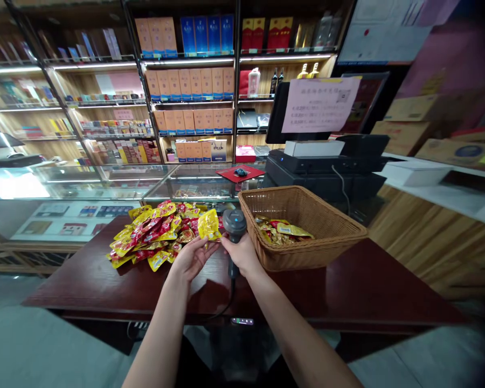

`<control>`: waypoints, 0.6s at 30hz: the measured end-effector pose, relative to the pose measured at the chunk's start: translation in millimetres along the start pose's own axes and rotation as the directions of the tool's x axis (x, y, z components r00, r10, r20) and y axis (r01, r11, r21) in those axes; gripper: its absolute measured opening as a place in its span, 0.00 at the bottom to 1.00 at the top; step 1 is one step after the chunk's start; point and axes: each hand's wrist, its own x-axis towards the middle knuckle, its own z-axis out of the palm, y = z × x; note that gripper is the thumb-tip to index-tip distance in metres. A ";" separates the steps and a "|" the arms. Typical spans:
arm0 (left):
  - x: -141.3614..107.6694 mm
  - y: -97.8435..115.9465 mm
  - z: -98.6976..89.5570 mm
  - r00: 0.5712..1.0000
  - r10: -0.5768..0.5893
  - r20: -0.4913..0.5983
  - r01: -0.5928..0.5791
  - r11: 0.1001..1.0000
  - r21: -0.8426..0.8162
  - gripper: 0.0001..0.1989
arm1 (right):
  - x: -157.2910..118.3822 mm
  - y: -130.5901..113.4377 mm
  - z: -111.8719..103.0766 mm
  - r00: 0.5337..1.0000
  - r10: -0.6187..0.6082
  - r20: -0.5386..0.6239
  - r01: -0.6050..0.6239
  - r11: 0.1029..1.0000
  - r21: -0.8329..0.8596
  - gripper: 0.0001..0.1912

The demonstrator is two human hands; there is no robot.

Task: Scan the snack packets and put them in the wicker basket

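Observation:
My left hand [193, 258] is palm up at the table's middle, its fingertips pinching a yellow snack packet [208, 225]. Just to the right, my right hand [239, 254] grips a black handheld barcode scanner [234, 226] with its head raised close to that packet. A cable runs down from the scanner's handle. Left of my hands, a loose heap of red-and-yellow snack packets [153, 234] lies on the dark red wooden table [84, 288]. Similar packets [281, 231] lie inside a woven wicker basket [331, 237] to the right of my right hand.
A glass display counter stands beyond the table, with a computer mouse [240, 172] on a red mat [239, 173]. A black cash register [327, 167] with a paper notice [320, 105] stands to the right. Behind are shelves of boxed goods; cardboard boxes [412, 121] sit far right.

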 end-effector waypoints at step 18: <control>-13.3 -3.5 4.4 0.974 0.223 0.033 -0.225 0.958 0.178 0.14 | -8.3 -17.4 -8.0 0.998 0.048 0.040 -0.054 0.987 0.154 0.10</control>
